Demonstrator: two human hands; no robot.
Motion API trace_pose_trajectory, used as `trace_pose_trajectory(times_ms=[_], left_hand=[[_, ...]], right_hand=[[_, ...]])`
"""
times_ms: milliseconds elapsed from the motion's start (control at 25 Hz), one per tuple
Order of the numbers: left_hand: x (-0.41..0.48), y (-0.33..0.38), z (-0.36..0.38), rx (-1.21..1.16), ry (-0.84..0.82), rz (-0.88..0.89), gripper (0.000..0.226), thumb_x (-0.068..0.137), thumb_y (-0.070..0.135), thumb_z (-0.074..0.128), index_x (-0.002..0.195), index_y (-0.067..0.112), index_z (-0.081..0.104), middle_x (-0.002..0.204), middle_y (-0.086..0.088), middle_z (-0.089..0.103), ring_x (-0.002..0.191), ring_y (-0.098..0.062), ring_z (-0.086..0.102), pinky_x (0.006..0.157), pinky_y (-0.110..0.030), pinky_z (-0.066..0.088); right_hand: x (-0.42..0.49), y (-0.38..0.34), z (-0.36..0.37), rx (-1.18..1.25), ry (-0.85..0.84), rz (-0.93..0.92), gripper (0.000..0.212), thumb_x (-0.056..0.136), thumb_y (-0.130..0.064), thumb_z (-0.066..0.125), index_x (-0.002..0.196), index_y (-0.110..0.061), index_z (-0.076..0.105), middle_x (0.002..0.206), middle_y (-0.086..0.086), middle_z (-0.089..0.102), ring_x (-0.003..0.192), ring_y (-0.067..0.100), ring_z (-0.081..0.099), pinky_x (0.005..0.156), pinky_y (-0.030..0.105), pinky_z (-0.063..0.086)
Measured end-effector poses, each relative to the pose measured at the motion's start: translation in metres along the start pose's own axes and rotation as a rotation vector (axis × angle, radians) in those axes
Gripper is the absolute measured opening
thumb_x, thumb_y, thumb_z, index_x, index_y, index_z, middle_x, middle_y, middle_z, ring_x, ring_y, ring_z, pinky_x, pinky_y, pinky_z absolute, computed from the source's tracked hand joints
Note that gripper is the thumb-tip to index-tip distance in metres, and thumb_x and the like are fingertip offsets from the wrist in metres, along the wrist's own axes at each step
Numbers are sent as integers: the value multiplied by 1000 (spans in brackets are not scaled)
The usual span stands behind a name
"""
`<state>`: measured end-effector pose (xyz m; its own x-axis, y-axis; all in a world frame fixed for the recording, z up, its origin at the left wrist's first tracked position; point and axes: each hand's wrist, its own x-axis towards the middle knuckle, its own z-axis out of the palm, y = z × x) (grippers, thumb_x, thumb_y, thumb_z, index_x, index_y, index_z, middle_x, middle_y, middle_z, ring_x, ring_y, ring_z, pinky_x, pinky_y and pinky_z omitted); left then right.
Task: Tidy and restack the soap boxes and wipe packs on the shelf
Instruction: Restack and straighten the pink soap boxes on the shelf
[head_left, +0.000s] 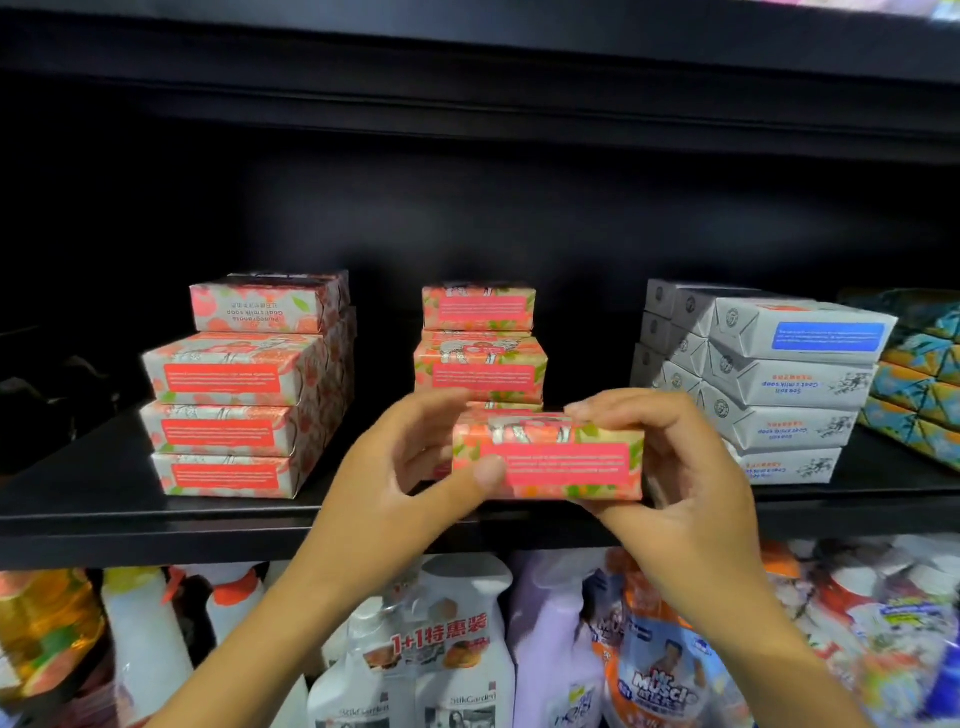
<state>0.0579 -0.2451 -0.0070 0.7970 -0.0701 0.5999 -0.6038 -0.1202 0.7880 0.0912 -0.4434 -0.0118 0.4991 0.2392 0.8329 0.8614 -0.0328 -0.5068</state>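
Both hands clamp one pink soap box (550, 457) by its ends, the left hand (410, 467) at its 9 o'clock and the right hand (670, 467) at 3, probably to keep it level for setting on the pink stack (480, 358) just behind at 12. The hands hide that stack's lowest boxes. At the shelf's (130, 519) far 3 o'clock, patterned packs (914, 374) are cut off; whether they are wipes I cannot tell.

middle stack (480, 364): bottom boxes hidden behind the held soap box (548, 457), can't count 'em
red panel (558, 463): print way too blurry to read
teal packs (919, 374): shelf's right end, chopped by the picture edge
bottles (457, 649): cut off at the bottom, right ones smeared
dark lump (52, 384): shelf's back-left corner, no clue what it is
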Motion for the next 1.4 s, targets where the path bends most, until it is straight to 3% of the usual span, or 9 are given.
trace_pose_trajectory(times_ms=[200,320,400,520,640,760,960,1160,1400], left_hand=[[1,-3,4,-69,-55,25,56,58,8,85,109,11,63,106,3,71,98,-11,67,79,-15,51],[1,-5,5,-9,-57,97,62,59,18,84,116,15,59,114,4,67,108,-12,63,85,-18,50],[2,-8,8,31,-77,136,64,62,18,83,120,16,56,118,5,64,112,-12,61,87,-18,49],[0,-12,16,123,-52,185,69,63,28,83,125,22,53,122,9,61,116,-12,57,91,-22,48],[-3,-15,7,344,139,248,58,65,43,78,118,25,60,116,14,62,112,-8,58,90,-18,47],[-10,-25,-16,596,279,288,33,71,48,69,88,20,66,88,14,65,88,-5,62,76,-19,49],[-18,-37,-22,1015,212,208,44,70,63,54,70,21,66,71,12,63,71,-12,61,55,-31,52],[-16,-37,-26,1019,183,115,49,66,72,49,74,27,67,75,18,62,74,-6,57,56,-17,44],[-17,-36,-26,1007,189,94,51,65,74,48,75,28,67,76,17,62,75,-6,57,57,-16,42]], right_hand=[[1,3,0,-197,-64,-63,53,67,8,61,102,-30,47,122,-15,53,119,6,49,87,12,41],[2,0,-10,-389,-243,-63,68,69,-24,76,130,-18,46,141,-8,40,132,6,35,100,12,32],[5,-3,-13,-509,-290,-81,74,70,-34,74,135,-13,45,137,-6,42,129,8,36,103,16,32],[7,-6,-18,-639,-251,-131,69,71,-32,72,131,-8,50,124,-1,49,118,12,42,96,16,34],[5,-3,-35,-716,-176,-61,73,66,-37,74,130,-8,52,121,-1,51,114,12,44,94,14,33],[4,5,-49,-755,-127,111,73,67,-38,80,131,-15,51,118,-10,48,115,11,42,85,16,31],[9,23,-44,-855,-265,251,69,72,-40,74,133,-21,46,125,-5,49,116,13,39,86,24,31],[19,38,-36,-857,-414,231,61,83,-35,66,137,-19,45,139,-1,45,127,16,37,101,23,27],[28,55,-26,-933,-374,211,49,88,-24,62,135,-18,48,142,-2,45,132,16,37,106,26,28]])
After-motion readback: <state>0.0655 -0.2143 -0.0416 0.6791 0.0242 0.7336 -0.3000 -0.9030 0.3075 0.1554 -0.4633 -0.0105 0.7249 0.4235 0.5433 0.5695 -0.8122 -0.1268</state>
